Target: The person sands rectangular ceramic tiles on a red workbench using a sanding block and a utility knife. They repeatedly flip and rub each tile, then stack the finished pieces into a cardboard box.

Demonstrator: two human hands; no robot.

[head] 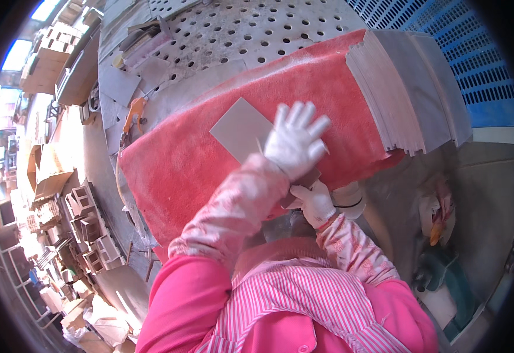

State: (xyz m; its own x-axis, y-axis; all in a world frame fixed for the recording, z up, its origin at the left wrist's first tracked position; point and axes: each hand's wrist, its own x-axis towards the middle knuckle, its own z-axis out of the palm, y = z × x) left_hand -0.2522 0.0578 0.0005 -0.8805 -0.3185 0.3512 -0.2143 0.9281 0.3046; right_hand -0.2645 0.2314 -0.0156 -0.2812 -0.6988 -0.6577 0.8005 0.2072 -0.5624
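My left hand (pixel 294 139), in a white glove, is spread wide with its fingers apart and holds nothing. It is slightly blurred, over the red cloth (pixel 173 172) and the near right corner of a square, thin grey plate (pixel 241 128). Whether it touches either cannot be told. Nearer my body, my right hand (pixel 316 205), also gloved in white, grips a dark flat piece (pixel 308 178) at the cloth's near edge, thumb on top. My left wrist and forearm hide part of that piece.
A row of thin grey plates (pixel 409 88) leans on the cloth's right end, by a blue slotted plastic crate (pixel 481 75). An orange air blow gun (pixel 135 112) lies left on the perforated table (pixel 239 33). A green machine housing (pixel 457 282) stands low right.
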